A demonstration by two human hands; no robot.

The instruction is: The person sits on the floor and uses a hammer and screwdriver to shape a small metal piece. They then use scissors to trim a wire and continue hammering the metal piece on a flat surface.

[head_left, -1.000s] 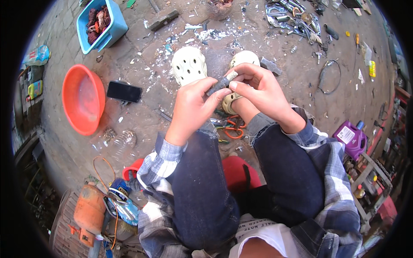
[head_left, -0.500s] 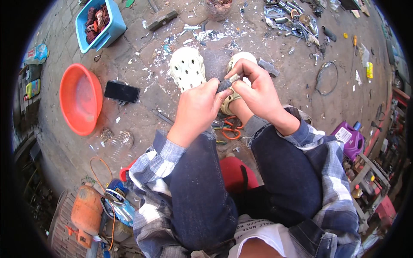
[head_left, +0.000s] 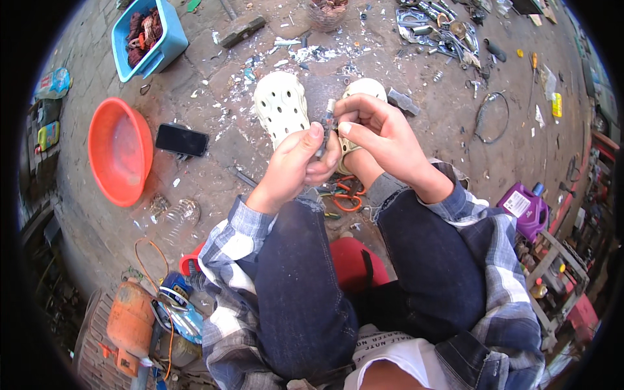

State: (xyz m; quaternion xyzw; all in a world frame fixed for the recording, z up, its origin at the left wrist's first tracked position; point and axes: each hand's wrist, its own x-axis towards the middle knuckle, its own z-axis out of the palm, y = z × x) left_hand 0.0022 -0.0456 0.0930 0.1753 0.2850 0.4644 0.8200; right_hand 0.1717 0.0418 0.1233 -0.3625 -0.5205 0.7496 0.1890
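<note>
The left hand (head_left: 296, 162) has its grip wrapped around a small grey part (head_left: 328, 119), a slim, rough-looking cylinder with a paler tip, standing nearly upright between thumb and fingers. The right hand (head_left: 383, 133) is just beside it, fingers bent and thumb extended toward the part; I cannot tell whether its grip touches the surface. Below are 2 smooth, cream moulded clogs (head_left: 285, 104) pierced with rounded holes. The rough stony floor (head_left: 448, 146) is strewn with white flakes. To the left lie a flat, glossy black phone (head_left: 181, 139), a round orange-red plastic basin (head_left: 117, 156) and a boxy blue tub (head_left: 160, 60) of tangled, reddish-brown material. To the right are a thin dark loop (head_left: 480, 120) and jumbled metal parts (head_left: 448, 32).
</note>
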